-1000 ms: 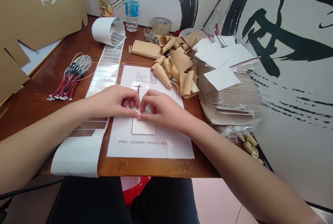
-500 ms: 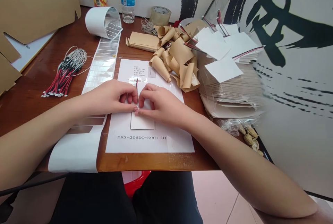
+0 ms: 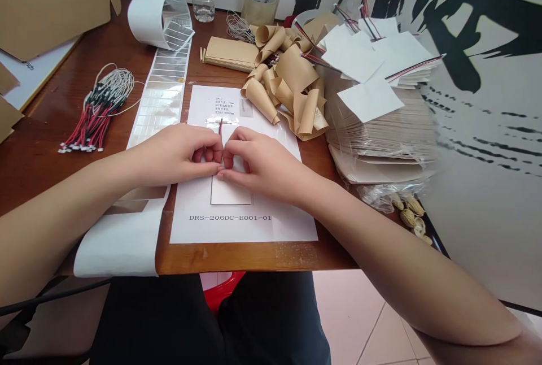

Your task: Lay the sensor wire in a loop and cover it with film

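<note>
Over a printed paper sheet [image 3: 237, 229] my left hand [image 3: 186, 153] and my right hand [image 3: 258, 164] meet, fingers curled and fingertips nearly touching. Below them lies a small white card [image 3: 231, 191] within a dark printed outline on the sheet. A short dark and red wire [image 3: 221, 126] runs up from between the hands towards a strip of clear tape. Both hands are closed in a pinch over the card's upper part. What the fingertips hold is hidden by the hands themselves.
Left stands a roll of silver labels [image 3: 148, 20], its strip passing under my left arm. A bundle of sensor wires [image 3: 99, 108] lies beyond it. Brown curled papers [image 3: 292, 79] and a stack of white cards [image 3: 381, 150] sit right. A water bottle [image 3: 204, 6] and tape roll [image 3: 259, 8] stand behind.
The whole view has shifted slightly, so the table things sit a little higher in the picture. Both hands keep nearly the same pinched pose over the card.
</note>
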A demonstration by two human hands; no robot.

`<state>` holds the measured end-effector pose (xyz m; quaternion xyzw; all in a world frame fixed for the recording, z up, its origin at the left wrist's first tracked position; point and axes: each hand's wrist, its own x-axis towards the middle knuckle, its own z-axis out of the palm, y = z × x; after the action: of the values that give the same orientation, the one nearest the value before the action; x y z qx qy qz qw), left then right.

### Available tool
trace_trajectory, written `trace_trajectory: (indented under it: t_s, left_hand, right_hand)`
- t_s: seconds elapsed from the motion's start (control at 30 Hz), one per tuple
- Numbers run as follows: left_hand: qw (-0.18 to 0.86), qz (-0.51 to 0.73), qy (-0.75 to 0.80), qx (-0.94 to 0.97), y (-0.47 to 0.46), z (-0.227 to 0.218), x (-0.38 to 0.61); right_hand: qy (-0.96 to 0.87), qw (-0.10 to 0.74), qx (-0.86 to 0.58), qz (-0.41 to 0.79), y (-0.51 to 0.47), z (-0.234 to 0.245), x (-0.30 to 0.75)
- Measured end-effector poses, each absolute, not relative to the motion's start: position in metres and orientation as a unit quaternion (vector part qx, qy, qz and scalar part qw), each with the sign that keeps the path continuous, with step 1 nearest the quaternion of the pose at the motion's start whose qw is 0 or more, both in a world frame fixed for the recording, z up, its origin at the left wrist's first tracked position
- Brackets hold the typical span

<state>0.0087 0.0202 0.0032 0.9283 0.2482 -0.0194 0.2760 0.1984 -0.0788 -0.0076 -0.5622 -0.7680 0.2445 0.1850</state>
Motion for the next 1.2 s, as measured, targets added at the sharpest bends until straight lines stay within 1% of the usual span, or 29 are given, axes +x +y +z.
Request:
trace_trajectory:
  t_s: [0.6,0.83,1.2]
  left_hand:
    - [0.258,-0.007,0.243,0.935,0.017,0.0019,0.0084]
    - [0.233,-0.011,0.236,0.943,0.0127,0.0023,0.0079]
    - [0.237,-0.008,0.237,0.942,0.0132,0.0022,0.0087]
  right_hand:
    - [-0.772,0.157,-0.572,0.23,-0.0822,-0.0058,0.1942]
    - [-0.773,0.143,-0.575,0.229,-0.0859,-0.0012,0.1933]
    - [-0.775,0.154,-0.569,0.227,-0.0847,-0.0037,0.1947]
